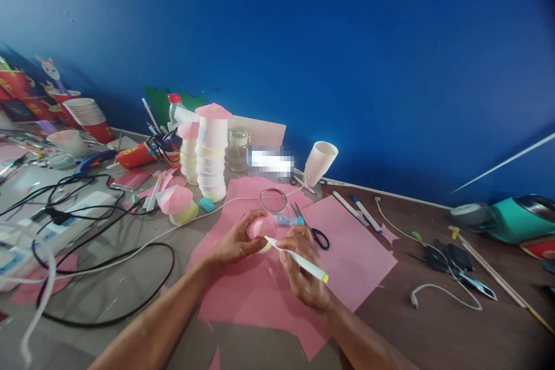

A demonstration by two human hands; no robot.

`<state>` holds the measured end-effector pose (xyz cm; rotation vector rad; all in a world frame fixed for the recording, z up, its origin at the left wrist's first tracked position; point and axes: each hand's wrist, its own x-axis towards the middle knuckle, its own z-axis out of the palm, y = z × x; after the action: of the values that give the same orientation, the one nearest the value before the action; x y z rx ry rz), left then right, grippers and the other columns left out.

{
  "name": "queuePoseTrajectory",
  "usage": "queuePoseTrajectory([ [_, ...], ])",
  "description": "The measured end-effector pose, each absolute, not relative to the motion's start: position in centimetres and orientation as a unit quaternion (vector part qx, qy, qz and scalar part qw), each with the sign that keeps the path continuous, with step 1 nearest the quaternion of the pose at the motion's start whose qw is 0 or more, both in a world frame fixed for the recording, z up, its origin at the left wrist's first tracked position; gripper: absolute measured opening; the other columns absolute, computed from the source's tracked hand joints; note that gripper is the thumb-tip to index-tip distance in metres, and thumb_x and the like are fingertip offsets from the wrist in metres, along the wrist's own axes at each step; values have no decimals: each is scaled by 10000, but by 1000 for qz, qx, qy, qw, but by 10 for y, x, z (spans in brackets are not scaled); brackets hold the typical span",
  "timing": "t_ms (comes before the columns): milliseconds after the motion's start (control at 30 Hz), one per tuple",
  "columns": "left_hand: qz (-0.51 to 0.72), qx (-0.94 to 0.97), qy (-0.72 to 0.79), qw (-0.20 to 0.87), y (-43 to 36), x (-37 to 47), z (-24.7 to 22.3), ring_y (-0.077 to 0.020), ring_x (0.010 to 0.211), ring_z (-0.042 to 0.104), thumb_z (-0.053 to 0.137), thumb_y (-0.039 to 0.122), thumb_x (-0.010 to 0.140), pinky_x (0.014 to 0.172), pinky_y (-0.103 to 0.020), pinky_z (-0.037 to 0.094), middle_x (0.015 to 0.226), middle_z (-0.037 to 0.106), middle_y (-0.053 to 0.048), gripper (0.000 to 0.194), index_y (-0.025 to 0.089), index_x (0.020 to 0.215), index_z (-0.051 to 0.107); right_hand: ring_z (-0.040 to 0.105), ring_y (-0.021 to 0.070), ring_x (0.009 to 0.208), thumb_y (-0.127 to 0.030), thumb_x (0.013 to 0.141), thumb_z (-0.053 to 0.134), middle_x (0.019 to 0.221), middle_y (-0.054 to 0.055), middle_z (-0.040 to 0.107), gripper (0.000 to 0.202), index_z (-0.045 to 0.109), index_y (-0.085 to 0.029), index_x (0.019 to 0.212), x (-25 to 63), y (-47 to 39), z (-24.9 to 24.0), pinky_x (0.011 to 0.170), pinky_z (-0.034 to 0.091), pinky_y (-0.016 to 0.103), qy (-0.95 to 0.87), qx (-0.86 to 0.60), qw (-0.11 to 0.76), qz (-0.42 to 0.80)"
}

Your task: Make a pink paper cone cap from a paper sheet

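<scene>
My left hand (pixel 234 243) is closed around a small paper cup with a pink paper cone top (pixel 261 228); most of the cup itself is hidden, though a yellowish rim (pixel 265 247) shows below the pink. A white marker (pixel 307 266) with a yellow end is gripped in my right hand (pixel 301 272). Its tip meets, or nearly meets, the lower edge of the cone. Under both hands lie sheets of pink paper (pixel 243 300). Just beyond my right hand are a light-blue glue stick (pixel 289 220), black-handled scissors (pixel 319 238) and a roll of clear tape (pixel 273 200).
Stacked white cups with pink tops (pixel 211 153) stand behind, left of a glass jar (pixel 238 150). Another pink-topped cup (pixel 177 203) sits nearer. Black cables (pixel 130 321) and a power strip (pixel 82 219) cover the left side. White cups (pixel 319 163) lean by the blue wall.
</scene>
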<state>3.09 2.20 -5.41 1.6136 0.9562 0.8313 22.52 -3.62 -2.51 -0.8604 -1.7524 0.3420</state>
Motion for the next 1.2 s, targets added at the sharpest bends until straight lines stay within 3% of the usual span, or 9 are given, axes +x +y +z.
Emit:
queuePoseTrajectory([
  [233,354,660,395,532,22,32,-54,-206,930,582,709,464,808,823,-306,495,1025,622,-43,620,223,1346,518,554,206,779,-99,896,473,796,-15,612,219,567,-278,980,226,-35,-30,793,472,429,-759,-357,531,119],
  [1200,352,659,395,535,22,33,-53,-203,984,593,707,471,817,880,-311,499,1039,641,-34,612,237,1352,522,542,207,778,-133,919,489,794,19,621,172,606,-244,977,224,-38,-27,731,498,397,-734,-378,551,124],
])
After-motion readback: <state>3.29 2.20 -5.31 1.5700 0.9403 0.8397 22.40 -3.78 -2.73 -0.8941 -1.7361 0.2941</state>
